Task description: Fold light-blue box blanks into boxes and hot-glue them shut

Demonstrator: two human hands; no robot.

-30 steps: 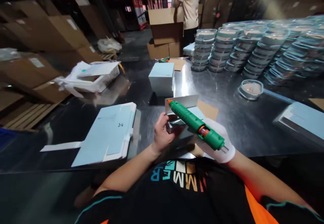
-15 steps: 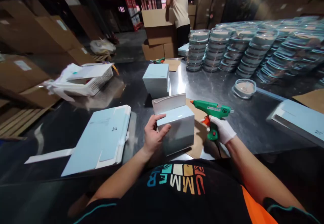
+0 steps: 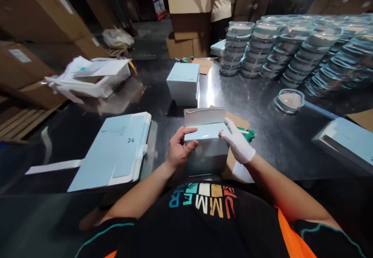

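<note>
A pale blue box point(image 3: 207, 155) stands on the table close to my body, its back flap point(image 3: 204, 117) raised. My left hand point(image 3: 179, 147), bare, grips the box's left side with thumb in front and fingers over the top. On the right top edge rests my right hand point(image 3: 239, 143) in a white glove, thumb and fingers closed around that corner. Just behind the glove lies a green glue gun point(image 3: 247, 134), mostly hidden by the hand and box. Brown cardboard point(image 3: 230, 162) lies beneath and beside the box.
Flattened blue boxes point(image 3: 116, 145) lie at left, more point(image 3: 352, 139) at right. Another box point(image 3: 183, 83) stands ahead. A white basket point(image 3: 113, 81) sits back left. Stacked clear round containers point(image 3: 237, 50) fill the back right, a single one point(image 3: 289, 100) before them. Beyond, a person point(image 3: 220, 1) stands by cartons.
My right hand has let go of the glue gun, now lying behind the box, and has moved left onto the box's right edge. My left hand still holds the box.
</note>
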